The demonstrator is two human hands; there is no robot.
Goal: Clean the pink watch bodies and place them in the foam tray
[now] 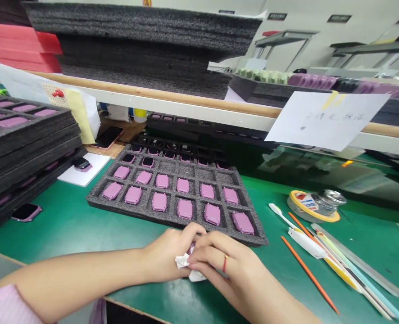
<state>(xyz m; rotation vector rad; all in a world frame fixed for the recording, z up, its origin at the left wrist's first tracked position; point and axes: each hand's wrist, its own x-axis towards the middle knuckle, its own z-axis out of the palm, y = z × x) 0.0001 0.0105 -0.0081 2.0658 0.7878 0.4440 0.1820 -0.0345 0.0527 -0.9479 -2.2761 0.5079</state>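
Observation:
My left hand (167, 255) is closed around a purple watch case (192, 247), mostly hidden behind the fingers. Pinched in my right hand (228, 261), a crumpled white wipe (182, 260) touches the watch case. Both hands meet just in front of a black foam tray (128, 212). Its two nearest rows hold purple watch cases (186, 209) lying back side up. Farther back, several watches (148, 161) lie with dark screens up. Some slots between them show bare foam.
Stacked foam trays (34, 148) stand at left, beside a loose watch (27, 212), a watch on a white pad (84, 173) and a phone (108, 137). At right lie a toothbrush (307, 243), orange sticks (309, 275) and a round dispenser (316, 204). A shelf (186, 105) crosses behind.

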